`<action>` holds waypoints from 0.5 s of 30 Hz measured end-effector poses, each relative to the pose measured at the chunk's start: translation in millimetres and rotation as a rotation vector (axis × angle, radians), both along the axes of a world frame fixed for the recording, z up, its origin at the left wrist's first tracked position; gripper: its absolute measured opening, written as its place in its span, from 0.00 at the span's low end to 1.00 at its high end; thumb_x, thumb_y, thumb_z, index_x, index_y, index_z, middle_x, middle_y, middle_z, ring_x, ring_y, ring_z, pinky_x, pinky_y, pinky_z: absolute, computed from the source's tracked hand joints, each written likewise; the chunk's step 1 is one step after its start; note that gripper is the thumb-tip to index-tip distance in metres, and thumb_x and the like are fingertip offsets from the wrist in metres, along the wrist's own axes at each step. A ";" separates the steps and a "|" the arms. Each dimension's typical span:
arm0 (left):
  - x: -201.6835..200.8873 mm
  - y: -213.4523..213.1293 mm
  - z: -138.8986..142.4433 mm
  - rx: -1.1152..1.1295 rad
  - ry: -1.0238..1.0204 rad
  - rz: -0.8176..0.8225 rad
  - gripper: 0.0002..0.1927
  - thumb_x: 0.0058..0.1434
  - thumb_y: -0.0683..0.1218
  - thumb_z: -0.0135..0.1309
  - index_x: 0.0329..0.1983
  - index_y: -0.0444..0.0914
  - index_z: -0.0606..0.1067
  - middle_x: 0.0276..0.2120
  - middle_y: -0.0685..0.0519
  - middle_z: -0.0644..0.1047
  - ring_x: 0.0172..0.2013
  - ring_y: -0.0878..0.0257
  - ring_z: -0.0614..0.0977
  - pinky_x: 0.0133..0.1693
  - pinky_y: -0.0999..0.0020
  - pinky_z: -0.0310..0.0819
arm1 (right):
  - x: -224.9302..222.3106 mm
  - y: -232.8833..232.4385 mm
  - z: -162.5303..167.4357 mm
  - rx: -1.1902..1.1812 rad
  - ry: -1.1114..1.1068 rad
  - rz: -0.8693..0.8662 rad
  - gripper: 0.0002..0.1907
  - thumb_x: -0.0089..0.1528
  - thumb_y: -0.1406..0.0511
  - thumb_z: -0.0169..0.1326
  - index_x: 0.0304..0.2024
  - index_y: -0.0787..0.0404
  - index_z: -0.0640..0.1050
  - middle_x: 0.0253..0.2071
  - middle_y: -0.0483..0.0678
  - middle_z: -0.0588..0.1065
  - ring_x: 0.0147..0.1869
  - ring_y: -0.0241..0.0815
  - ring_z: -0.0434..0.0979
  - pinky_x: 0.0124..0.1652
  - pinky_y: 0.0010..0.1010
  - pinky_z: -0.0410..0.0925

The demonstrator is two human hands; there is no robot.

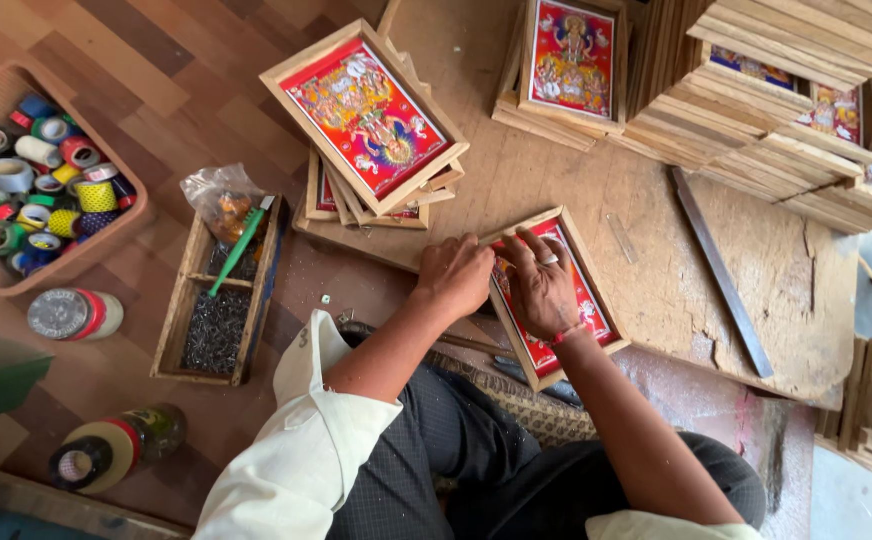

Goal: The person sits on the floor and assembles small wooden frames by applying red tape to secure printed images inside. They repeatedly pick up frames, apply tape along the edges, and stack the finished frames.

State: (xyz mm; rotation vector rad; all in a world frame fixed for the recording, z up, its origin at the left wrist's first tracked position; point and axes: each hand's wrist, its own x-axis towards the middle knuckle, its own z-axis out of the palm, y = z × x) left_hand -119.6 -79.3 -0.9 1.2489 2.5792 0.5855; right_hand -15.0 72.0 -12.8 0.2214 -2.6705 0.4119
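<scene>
- Left hand [453, 275]: fingers curled, resting on the left edge of a wooden framed picture [596, 310]; nothing is clasped inside them, they only press against the frame's rim.
- Right hand [541, 290]: fingers spread flat on the red print inside the same frame, a ring on one finger and a red thread at the wrist; released, pressing down rather than grasping.
- The framed picture lies flat under both sets of fingers on a worn wooden bench [676, 290], its near corner overhanging the bench edge towards the person's lap.
- Just beyond the left fingers: a stack of framed pictures [366, 120], the top one tilted.
- Beyond the right fingers: another framed picture [571, 60] on a pile of frames.
- To the right of the right fingers: a long metal bar [721, 270] lying on the bench.
- Well left of the left fingers, on the floor: a wooden box of nails [218, 330] with a green-handled tool across it, and a basket of tape rolls [26, 170].
</scene>
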 end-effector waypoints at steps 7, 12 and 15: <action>-3.0 -0.2 8.6 -0.137 -0.099 -0.017 0.07 0.60 0.40 0.54 0.35 0.34 0.81 0.44 0.42 0.80 0.40 0.50 0.85 0.42 0.49 0.80 | -15.5 40.4 9.1 0.386 -0.370 -0.487 0.21 0.70 0.65 0.38 0.65 0.54 0.72 0.51 0.44 0.81 0.79 0.49 0.61 0.78 0.56 0.44; 1.0 0.1 13.6 0.001 -0.077 0.005 0.07 0.58 0.41 0.55 0.37 0.35 0.81 0.43 0.41 0.80 0.41 0.46 0.84 0.41 0.45 0.78 | -25.6 29.6 -1.4 0.464 -0.209 -0.511 0.28 0.61 0.65 0.46 0.64 0.67 0.72 0.60 0.56 0.79 0.72 0.54 0.68 0.69 0.49 0.50; 3.7 2.1 13.3 -0.049 -0.073 0.013 0.07 0.56 0.41 0.55 0.37 0.37 0.81 0.44 0.41 0.80 0.44 0.45 0.83 0.41 0.45 0.78 | -17.4 47.7 9.7 0.050 -0.248 -0.434 0.24 0.61 0.67 0.51 0.60 0.56 0.77 0.53 0.53 0.80 0.64 0.55 0.75 0.68 0.50 0.57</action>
